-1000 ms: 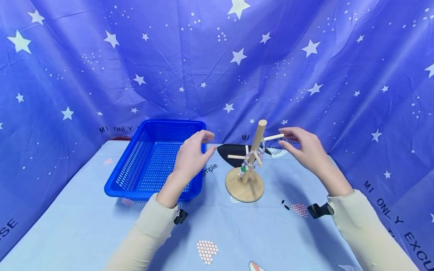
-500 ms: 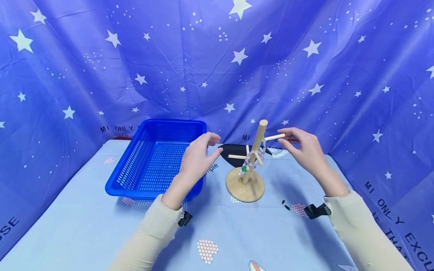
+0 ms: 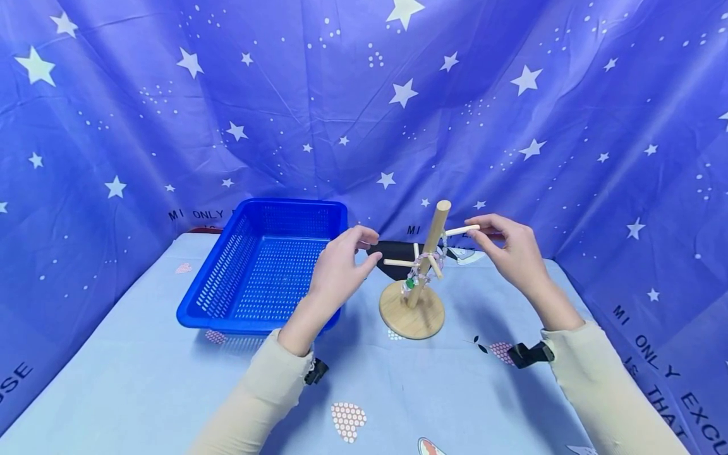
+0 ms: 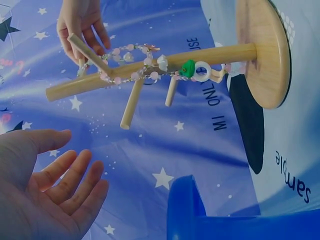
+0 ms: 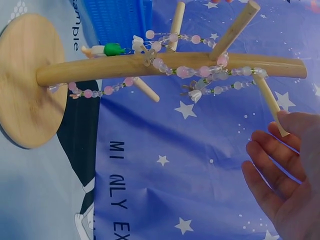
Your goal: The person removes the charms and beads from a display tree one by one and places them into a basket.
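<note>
Beads (image 3: 421, 268) are hanging in a tangle around the wooden stand (image 3: 413, 309) on the bench (image 3: 142, 379), and you cannot tell how the string is looping. Your right hand (image 3: 510, 251) is touching a peg tip, grip loose. Your left hand (image 3: 340, 268) is waiting beside the blue basket (image 3: 227, 278), grip wide.

The basket (image 3: 261, 265) near the table's back left corner is solid blue; the wooden stand (image 3: 418, 278) is pale tan, strung with pink and clear beads (image 5: 200, 70); the backdrop (image 3: 170, 114) is violet-blue with white stars
</note>
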The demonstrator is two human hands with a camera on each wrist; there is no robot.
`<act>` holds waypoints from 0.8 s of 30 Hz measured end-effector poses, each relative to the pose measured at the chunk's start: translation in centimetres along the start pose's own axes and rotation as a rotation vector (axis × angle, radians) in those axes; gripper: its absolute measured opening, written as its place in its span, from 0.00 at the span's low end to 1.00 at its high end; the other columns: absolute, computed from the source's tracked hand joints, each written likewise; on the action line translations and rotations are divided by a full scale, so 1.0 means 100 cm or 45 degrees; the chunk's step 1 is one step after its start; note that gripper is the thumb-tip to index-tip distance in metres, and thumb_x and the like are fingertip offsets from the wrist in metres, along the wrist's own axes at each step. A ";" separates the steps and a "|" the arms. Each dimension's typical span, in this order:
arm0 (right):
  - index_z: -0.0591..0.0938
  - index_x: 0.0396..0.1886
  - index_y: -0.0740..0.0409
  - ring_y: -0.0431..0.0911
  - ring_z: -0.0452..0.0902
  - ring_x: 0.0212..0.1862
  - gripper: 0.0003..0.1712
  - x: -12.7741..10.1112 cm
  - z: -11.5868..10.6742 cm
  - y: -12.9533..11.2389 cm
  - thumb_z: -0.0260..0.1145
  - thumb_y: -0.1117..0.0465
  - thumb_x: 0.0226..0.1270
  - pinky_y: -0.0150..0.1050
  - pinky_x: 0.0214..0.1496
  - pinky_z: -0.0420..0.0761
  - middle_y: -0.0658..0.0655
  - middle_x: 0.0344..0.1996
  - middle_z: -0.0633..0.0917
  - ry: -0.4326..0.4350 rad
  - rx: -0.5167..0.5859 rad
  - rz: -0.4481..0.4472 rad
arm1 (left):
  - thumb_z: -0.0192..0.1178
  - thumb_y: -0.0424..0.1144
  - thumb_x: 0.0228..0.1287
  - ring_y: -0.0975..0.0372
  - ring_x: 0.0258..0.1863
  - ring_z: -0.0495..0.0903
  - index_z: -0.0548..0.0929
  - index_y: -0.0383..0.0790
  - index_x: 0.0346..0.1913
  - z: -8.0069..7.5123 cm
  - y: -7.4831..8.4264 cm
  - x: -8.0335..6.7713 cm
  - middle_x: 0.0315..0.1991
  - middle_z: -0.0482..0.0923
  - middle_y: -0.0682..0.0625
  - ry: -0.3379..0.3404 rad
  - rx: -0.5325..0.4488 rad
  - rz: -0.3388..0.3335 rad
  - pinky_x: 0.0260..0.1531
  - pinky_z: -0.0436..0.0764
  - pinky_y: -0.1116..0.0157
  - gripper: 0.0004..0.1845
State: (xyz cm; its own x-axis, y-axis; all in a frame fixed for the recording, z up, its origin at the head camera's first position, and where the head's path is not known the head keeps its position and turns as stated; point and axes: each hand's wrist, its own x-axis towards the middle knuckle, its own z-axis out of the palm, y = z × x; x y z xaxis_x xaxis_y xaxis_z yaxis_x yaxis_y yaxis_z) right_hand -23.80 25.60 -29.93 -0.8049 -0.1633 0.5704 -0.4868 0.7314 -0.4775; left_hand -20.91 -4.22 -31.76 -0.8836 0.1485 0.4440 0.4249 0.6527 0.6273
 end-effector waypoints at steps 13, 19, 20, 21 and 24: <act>0.87 0.47 0.58 0.25 0.76 0.32 0.12 -0.003 0.002 0.003 0.65 0.57 0.72 0.17 0.35 0.76 0.54 0.33 0.87 0.036 0.120 0.055 | 0.66 0.41 0.66 0.62 0.50 0.83 0.81 0.46 0.53 0.011 0.004 -0.001 0.48 0.85 0.54 -0.023 -0.044 0.017 0.54 0.82 0.65 0.14; 0.86 0.47 0.59 0.28 0.78 0.31 0.11 -0.002 0.004 0.006 0.65 0.58 0.71 0.21 0.32 0.77 0.36 0.29 0.84 0.024 0.259 0.105 | 0.66 0.39 0.66 0.61 0.50 0.83 0.82 0.44 0.53 0.016 0.006 -0.002 0.48 0.85 0.52 -0.053 -0.123 0.010 0.55 0.82 0.63 0.14; 0.86 0.47 0.60 0.28 0.79 0.32 0.12 -0.002 0.004 0.006 0.65 0.59 0.72 0.21 0.34 0.79 0.35 0.29 0.84 0.016 0.298 0.106 | 0.66 0.39 0.65 0.60 0.50 0.83 0.82 0.44 0.53 0.016 0.006 -0.002 0.48 0.85 0.52 -0.058 -0.137 0.010 0.55 0.82 0.62 0.14; 0.85 0.47 0.62 0.27 0.80 0.33 0.12 -0.002 0.004 0.006 0.65 0.60 0.72 0.21 0.36 0.80 0.34 0.30 0.84 0.005 0.340 0.106 | 0.66 0.39 0.66 0.60 0.50 0.83 0.82 0.44 0.52 0.017 0.006 -0.002 0.48 0.85 0.52 -0.065 -0.151 0.007 0.56 0.82 0.62 0.14; 0.83 0.48 0.69 0.27 0.82 0.36 0.13 0.000 0.005 0.006 0.64 0.63 0.72 0.23 0.42 0.84 0.34 0.31 0.85 -0.029 0.473 0.107 | 0.65 0.39 0.66 0.60 0.50 0.83 0.81 0.44 0.52 0.020 0.007 -0.003 0.48 0.85 0.51 -0.083 -0.196 0.006 0.55 0.83 0.61 0.13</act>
State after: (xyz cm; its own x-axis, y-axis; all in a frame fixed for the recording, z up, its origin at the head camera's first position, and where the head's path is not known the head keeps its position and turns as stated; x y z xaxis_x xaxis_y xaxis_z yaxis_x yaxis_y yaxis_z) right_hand -24.25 25.73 -30.56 -0.8527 -0.1308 0.5057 -0.5051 0.4534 -0.7344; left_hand -20.70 -2.34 -32.72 -0.8903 0.2027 0.4079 0.4499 0.5313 0.7179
